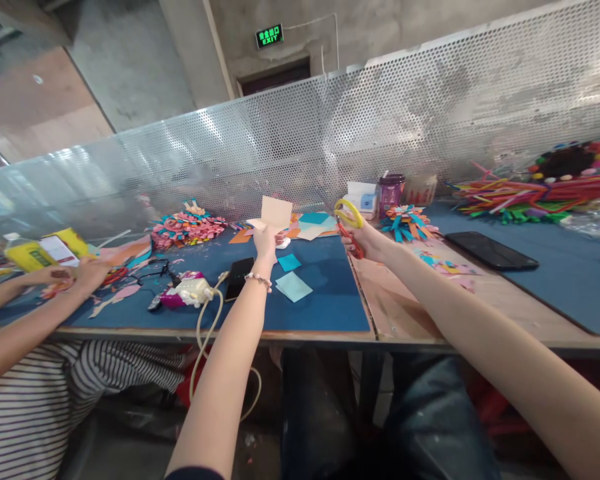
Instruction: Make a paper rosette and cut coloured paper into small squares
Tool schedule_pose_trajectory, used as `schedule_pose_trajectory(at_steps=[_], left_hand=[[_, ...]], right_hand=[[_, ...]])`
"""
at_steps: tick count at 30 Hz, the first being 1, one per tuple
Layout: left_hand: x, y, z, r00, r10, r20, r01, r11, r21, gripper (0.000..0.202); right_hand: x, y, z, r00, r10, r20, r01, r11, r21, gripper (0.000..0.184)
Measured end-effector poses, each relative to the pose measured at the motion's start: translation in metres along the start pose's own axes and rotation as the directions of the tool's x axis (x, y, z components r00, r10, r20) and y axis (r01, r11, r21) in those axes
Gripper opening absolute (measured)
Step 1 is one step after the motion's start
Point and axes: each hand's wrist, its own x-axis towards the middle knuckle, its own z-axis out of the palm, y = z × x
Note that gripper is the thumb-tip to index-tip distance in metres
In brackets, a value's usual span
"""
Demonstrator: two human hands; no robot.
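Note:
A folded cream sheet of paper [276, 212] stands up from my left hand [266, 241], whose fingers are closed on its lower edge. My right hand [364, 241] grips scissors [350, 215] with one yellow and one red handle loop. Their blades point up and away and blur into the metal screen, so I cannot tell how far they are spread. Below my left hand, a blue paper square [289, 262] and a pale blue paper piece [294, 287] lie on the blue mat [330, 310]. Orange, cream and teal sheets [314, 223] lie behind.
Beside my left wrist is a black phone [240, 277], near a power strip [193, 291] with a cable. Paper-strip piles [187, 228] stand behind. At right are a purple cup [391, 193] and a phone [491, 250]. A co-worker's hands [87, 275] work at far left.

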Motion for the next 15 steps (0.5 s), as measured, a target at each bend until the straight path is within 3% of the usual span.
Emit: schedule_pose_trajectory(at_steps=[3,6,8,10,13,15], left_hand=[[-0.001,0.0,0.0,0.995,0.103,-0.014,-0.103,0.994,0.031,0.032],[-0.005,0.0,0.002,0.97,0.244,0.015,-0.244,0.962,0.12,0.035],[-0.007,0.001,0.003,0.962,0.266,0.06,-0.272,0.95,0.151,0.035],[-0.008,0.002,0.004,0.962,0.263,0.074,-0.271,0.952,0.145,0.035],[-0.006,0.002,0.004,0.965,0.258,0.044,-0.261,0.959,0.111,0.037],[-0.003,0.002,0.003,0.97,0.24,0.033,-0.242,0.967,0.079,0.04]], right_hand=[[-0.005,-0.007,0.0,0.984,0.053,0.171,-0.105,0.944,0.313,0.047],[-0.008,-0.007,0.003,0.965,0.059,0.255,-0.166,0.891,0.423,0.039],[-0.007,-0.004,0.007,0.965,0.042,0.259,-0.157,0.882,0.443,0.023],[-0.005,0.0,0.014,0.982,0.005,0.187,-0.086,0.898,0.431,0.004],[0.0,0.003,0.027,0.997,-0.077,-0.008,0.075,0.935,0.346,0.015],[0.003,0.001,0.035,0.982,-0.113,-0.148,0.144,0.966,0.215,0.012]])
